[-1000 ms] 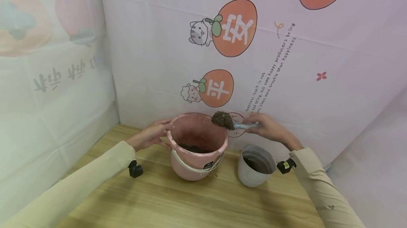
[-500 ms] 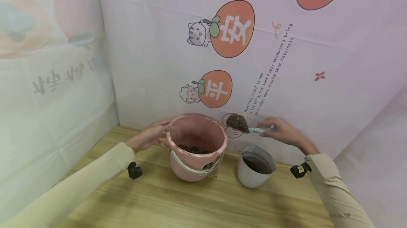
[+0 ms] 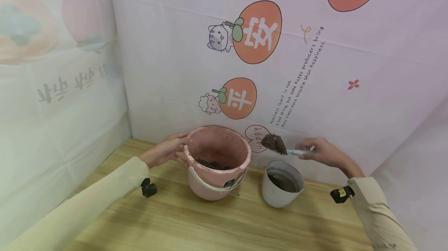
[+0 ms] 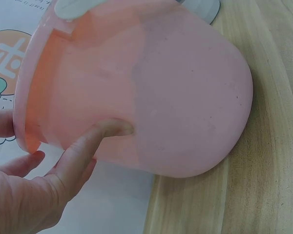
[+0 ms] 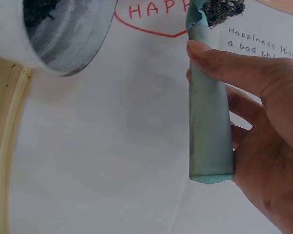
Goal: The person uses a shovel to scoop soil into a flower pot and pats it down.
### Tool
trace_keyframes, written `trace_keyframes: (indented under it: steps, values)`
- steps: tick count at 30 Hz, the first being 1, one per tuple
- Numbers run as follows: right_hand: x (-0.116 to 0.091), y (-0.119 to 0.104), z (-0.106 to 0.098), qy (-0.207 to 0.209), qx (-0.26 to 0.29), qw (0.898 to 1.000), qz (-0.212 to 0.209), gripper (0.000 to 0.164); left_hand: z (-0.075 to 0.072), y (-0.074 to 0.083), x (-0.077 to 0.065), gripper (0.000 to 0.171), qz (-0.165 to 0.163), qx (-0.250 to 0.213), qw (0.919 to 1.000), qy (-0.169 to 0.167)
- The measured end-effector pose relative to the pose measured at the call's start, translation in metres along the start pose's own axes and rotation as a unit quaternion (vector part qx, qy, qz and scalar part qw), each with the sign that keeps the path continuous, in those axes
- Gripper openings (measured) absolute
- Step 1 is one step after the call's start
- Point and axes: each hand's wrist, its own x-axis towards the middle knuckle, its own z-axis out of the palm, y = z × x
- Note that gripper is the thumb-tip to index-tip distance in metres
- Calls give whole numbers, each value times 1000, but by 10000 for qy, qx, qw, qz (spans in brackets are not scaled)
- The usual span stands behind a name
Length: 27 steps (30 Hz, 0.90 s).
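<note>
"Right hand [image 3: 323, 152]?"
"Pinching a trowel [image 3: 294, 152], raised near the back edge of the desk [image 3: 196, 223]."
"Left hand [image 3: 165, 150]?"
"Gripping the pink bucket [image 3: 213, 178] by its rim, near that same edge."

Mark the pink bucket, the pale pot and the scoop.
Pink bucket [image 3: 212, 178], head view: front outer wall.
Pale pot [image 3: 275, 196], head view: front outer wall.
Scoop [image 5: 211, 124], right wrist view: middle of its handle.
</note>
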Motion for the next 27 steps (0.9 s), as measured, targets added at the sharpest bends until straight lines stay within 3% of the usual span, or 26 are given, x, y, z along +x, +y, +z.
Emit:
trace_keyframes:
  steps: [9, 20, 24, 27]
  values:
    - [-19, 18, 7, -264, -31, 9996, 36, 20, -1, 0, 0, 67, -23, 16, 10000, 6]
    - [-31, 25, 3, -694, 24, 9976, 4, 20, -1, -1, 0, 66, -60, -16, 10000, 42]
    - [-33, 25, 1, -743, -200, 9970, -18, 20, -1, 0, -1, 66, -39, -15, 10000, 13]
    - [-33, 20, 0, -685, -742, 9949, 31, 18, -1, 0, -1, 66, -40, 5, 10000, 2]
